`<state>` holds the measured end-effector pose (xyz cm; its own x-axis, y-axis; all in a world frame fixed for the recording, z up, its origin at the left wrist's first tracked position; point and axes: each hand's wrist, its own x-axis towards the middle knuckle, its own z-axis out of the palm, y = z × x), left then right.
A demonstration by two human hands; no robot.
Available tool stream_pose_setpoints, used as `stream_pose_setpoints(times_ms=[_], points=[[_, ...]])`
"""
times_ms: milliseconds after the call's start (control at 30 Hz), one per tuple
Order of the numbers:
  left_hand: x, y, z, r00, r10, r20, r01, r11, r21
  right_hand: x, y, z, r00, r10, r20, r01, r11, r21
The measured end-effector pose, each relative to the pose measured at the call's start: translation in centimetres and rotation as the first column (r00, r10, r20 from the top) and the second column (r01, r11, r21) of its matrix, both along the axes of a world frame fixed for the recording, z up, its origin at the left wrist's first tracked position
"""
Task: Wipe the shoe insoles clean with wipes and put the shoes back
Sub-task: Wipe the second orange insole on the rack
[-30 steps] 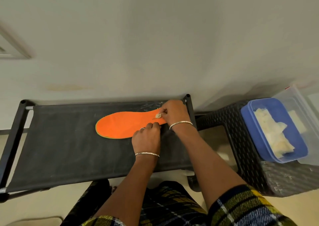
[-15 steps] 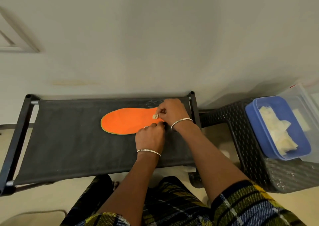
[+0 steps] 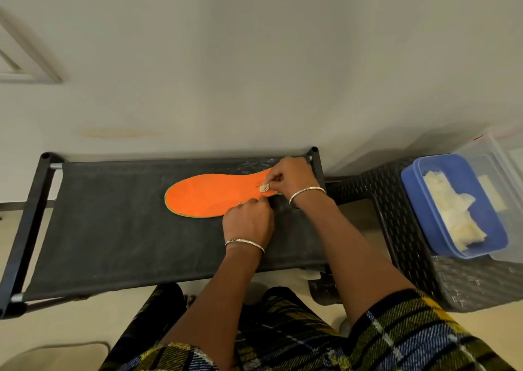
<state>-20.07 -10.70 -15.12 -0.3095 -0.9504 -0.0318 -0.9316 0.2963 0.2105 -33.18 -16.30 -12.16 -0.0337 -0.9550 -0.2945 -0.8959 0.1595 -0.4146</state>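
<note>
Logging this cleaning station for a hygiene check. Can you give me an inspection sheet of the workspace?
Surface: black fabric rack, orange insole flat on it.
Job's things: wipe wad at the insole's heel end; blue tub of wipes on wicker stool.
Clutter: clear container beside the tub.
Hands: right hand pinches the wad; left hand holds the insole's near edge.
Cables: nothing seen.
Surroundings: pale wall behind; no shoes in view.

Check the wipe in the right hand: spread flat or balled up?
Balled up: the wipe is a small wad pinched by the right hand against the insole.
</note>
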Motion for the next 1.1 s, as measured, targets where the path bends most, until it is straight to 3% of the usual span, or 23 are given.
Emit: stream_pose_setpoints(times_ms=[133,233,400,567,733,800,933,1100], points=[[-0.2,-0.4,1.1,0.999,-0.004,0.033,0.003,0.999,0.035,-3.8,0.5,-0.5,0.950,-0.310,-0.034,0.299,0.938,-0.176],[-0.6,-0.6,1.1,1.000,-0.002,0.014,0.003,0.999,-0.045,-5.2,1.2,0.1,0.872,-0.456,0.178,0.489,0.830,-0.268],[-1.3,-1.6,-0.4,0.997,-0.023,0.069,0.035,0.984,-0.174,-5.7,1.4,2.5,0.746,-0.493,0.448,0.645,0.702,-0.302],[-1.2,-1.3,0.4,0.984,-0.093,0.155,0.119,0.979,-0.168,-4.6,2.3,4.0,0.445,-0.515,0.732,0.792,0.608,-0.054],[-1.6,-0.5,3.2,0.997,0.002,0.081,0.007,0.994,-0.109,-3.3,3.0,5.5,0.096,-0.538,0.837,0.857,0.473,0.206],[-1.4,0.1,5.1,0.998,0.065,-0.005,-0.065,0.997,-0.052,-2.6,3.3,6.9,-0.036,-0.513,0.858,0.855,0.428,0.292],[0.0,1.9,8.6,0.945,0.235,-0.227,-0.228,0.972,0.057,-0.7,5.0,10.0,-0.258,-0.416,0.872,0.790,0.429,0.438],[4.2,5.0,13.5,0.762,0.417,-0.496,-0.357,0.909,0.216,3.0,9.3,14.3,-0.471,-0.337,0.815,0.682,0.447,0.579]])
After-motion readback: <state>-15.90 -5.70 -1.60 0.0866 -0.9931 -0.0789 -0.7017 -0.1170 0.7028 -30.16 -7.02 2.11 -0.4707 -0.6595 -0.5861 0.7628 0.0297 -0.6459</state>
